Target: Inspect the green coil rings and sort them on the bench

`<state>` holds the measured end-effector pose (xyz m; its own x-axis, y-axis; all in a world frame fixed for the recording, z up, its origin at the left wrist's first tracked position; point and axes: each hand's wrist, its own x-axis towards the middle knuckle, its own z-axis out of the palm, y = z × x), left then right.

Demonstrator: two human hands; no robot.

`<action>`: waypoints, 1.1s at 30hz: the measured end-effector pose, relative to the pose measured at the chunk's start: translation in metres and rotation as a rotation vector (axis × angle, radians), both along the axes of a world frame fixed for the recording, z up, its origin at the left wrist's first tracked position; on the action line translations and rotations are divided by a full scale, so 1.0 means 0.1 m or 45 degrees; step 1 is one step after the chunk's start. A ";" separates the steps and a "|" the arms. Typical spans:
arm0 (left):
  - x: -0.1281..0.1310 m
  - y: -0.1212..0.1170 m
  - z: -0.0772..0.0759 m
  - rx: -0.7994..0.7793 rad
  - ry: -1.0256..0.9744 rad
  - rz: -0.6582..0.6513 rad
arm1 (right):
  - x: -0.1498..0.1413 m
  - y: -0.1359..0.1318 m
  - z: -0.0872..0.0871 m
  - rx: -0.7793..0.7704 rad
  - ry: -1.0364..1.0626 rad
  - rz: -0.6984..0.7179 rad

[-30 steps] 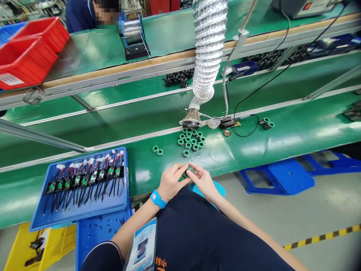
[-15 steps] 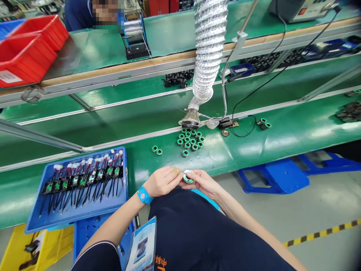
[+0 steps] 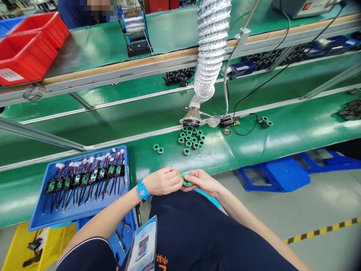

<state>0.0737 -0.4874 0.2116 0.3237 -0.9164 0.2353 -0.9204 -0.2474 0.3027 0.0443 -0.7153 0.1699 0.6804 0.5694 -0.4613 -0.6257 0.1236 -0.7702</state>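
Close to my body, at the front edge of the green bench, both of my hands meet on one small green ring part [image 3: 186, 178]. My left hand [image 3: 163, 181], with a blue wristband, pinches its left side. My right hand [image 3: 203, 181] pinches its right side. A cluster of several like green ring parts [image 3: 191, 137] lies on the bench beyond my hands, with two more rings [image 3: 158, 149] off to the left. A blue tray [image 3: 81, 210] to my left carries a row of small green circuit boards with black wires [image 3: 84, 178].
A silver flexible fume duct [image 3: 208, 56] hangs down to a nozzle above the ring cluster. Black cables, a small fixture [image 3: 227, 122] and two rings [image 3: 265, 122] lie to the right. Red bins [image 3: 28, 49] and a solder wire spool [image 3: 135, 30] stand on the rear shelf, where another person sits.
My hands have stayed together at the bench edge and have turned the ring part between the fingers. The view has shifted slightly; nothing else on the bench has moved.
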 end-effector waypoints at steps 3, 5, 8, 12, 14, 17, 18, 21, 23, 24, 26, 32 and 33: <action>-0.10 -0.07 -0.18 -0.170 0.616 0.412 | -0.02 0.02 -0.06 -0.269 -0.341 -0.097; -0.17 -0.13 -0.33 -0.344 1.334 0.779 | -0.03 0.03 -0.10 -0.482 -0.651 -0.104; -0.23 -0.19 -0.50 -0.463 2.021 1.016 | -0.03 0.04 -0.15 -0.636 -0.904 -0.094; -0.24 -0.14 -0.51 -0.564 2.069 0.958 | -0.03 0.05 -0.21 -0.421 -0.556 -0.136; -0.23 -0.10 -0.46 -0.617 1.993 0.876 | -0.02 0.05 -0.22 -0.281 -0.396 -0.110; -0.21 -0.07 -0.43 -0.683 1.858 0.872 | -0.01 0.05 -0.19 -0.145 -0.293 -0.033; -0.20 -0.08 -0.43 -0.714 1.845 0.881 | -0.01 0.06 -0.17 -0.089 -0.256 -0.011; -0.22 -0.16 -0.48 -0.813 1.829 0.897 | -0.01 0.11 -0.12 0.090 -0.142 -0.004; -0.27 -0.22 -0.52 -0.898 1.644 1.014 | -0.01 0.17 -0.11 0.180 -0.061 -0.099; -0.30 -0.25 -0.54 -0.924 1.455 1.085 | -0.01 0.20 -0.12 0.220 -0.013 -0.157; -0.38 -0.29 -0.59 -0.909 0.987 1.141 | -0.01 0.26 -0.15 0.296 0.079 -0.258; -0.42 -0.18 -0.70 -0.634 0.266 0.921 | -0.01 0.30 -0.22 0.345 0.200 -0.345; -0.40 -0.14 -0.70 -0.576 0.190 0.856 | -0.02 0.30 -0.21 0.344 0.224 -0.342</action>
